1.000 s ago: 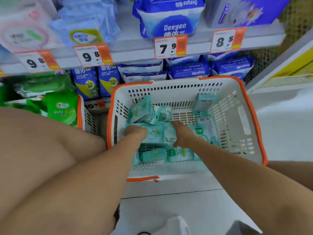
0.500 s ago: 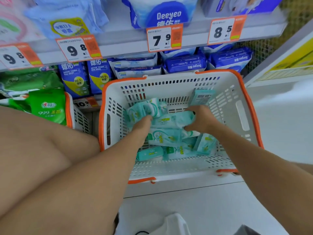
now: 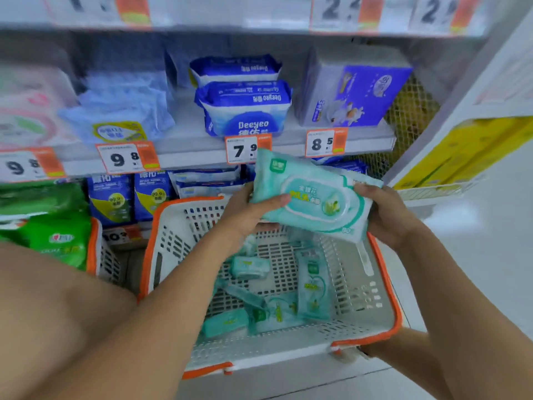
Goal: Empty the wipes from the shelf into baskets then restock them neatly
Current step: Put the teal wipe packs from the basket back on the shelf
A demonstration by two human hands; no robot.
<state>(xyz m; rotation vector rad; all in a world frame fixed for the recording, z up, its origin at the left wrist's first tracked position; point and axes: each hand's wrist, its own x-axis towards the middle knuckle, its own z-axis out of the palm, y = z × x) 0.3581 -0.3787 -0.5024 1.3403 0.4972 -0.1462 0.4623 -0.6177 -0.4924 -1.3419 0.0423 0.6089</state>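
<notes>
Above the basket, between both hands, a teal pack of wipes (image 3: pixel 310 200) now hangs clear of the rim, where a moment ago both hands were down inside, digging among the packs on the basket floor. The left hand (image 3: pixel 248 210) grips the pack's left end, thumb laid across the printed face and fingers curled underneath; the right hand (image 3: pixel 388 215) clasps the right end, fingers wrapped over its edge. The pack is tilted, its left end higher, label side up, in front of the 7.9 price tag (image 3: pixel 241 150) on the shelf edge. Below it the white basket with orange trim (image 3: pixel 383 287) sits on the floor, with several smaller teal packs (image 3: pixel 313 284) lying loose and crooked on its bottom. The head has also lifted: the shelf (image 3: pixel 190 157) fills more of the view, with blue Deeyeo packs (image 3: pixel 245 111) and a purple box (image 3: pixel 354 90) on it. A second basket with green packs (image 3: pixel 62 241) stands to the left. The lift suggests the emptying is over and restocking has begun; this pack is likely headed to a shelf slot, though which one I cannot tell. The packs left in the basket mean a good share of the restocking remains.
</notes>
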